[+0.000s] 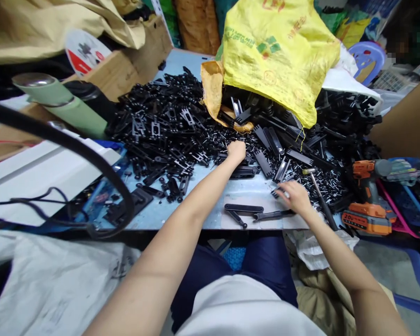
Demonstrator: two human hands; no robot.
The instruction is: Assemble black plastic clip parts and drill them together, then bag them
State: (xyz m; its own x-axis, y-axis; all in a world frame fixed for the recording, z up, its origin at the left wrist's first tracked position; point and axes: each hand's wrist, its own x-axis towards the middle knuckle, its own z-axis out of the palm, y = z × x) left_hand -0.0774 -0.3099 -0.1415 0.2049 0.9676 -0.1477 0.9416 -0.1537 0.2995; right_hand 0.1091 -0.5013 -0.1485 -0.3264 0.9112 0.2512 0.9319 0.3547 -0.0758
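My left hand [237, 151] reaches into a heap of small metal pins [218, 137]. Its fingers are curled down, and whatever they grip is hidden. Lower right, my right hand [295, 196] is closed in a pinch on a small black piece [277, 191] just above the table; the piece's exact kind is too blurred to tell. In front of the hands lie a black hinged arm [244, 208] and a black bar with a forked end [273, 215]. Several black slotted strips [263, 163] are scattered between and beyond the hands.
A large heap of black plastic parts [157, 116] covers the left side. A yellow sack [276, 56] spills parts at the back. A hammer [322, 196] and an orange cordless drill [367, 200] are at right. A black cable [101, 158] arches at left, near a green flask [73, 112].
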